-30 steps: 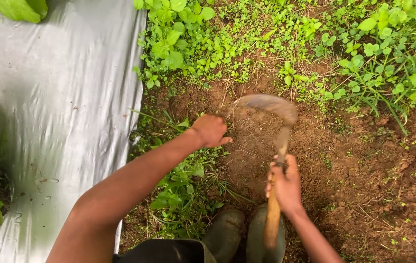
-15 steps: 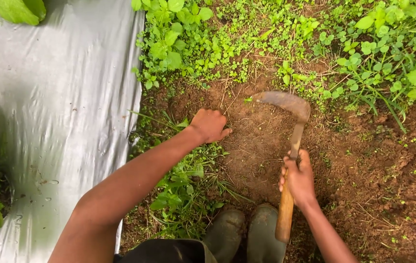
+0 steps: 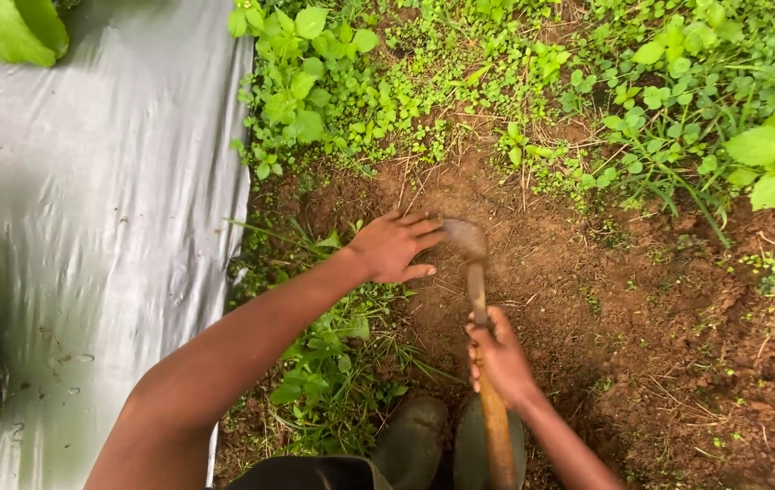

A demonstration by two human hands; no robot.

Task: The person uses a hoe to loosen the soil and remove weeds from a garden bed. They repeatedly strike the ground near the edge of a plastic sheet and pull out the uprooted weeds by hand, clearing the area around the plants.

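Right hand (image 3: 499, 358): grip closed around the wooden handle of a small hoe (image 3: 478, 299), about midway along the shaft. Blade end lies ahead of that grip, down on the bare brown soil (image 3: 587, 299). Left hand (image 3: 394, 245): grip open, fingers spread, palm down on the soil, fingertips just beside the blade, to its left. Weeds (image 3: 333, 372) grow beside the left forearm. Silver plastic sheet (image 3: 88, 227) lies farther left. Two rubber boots (image 3: 414, 440) sit just behind the right grip.
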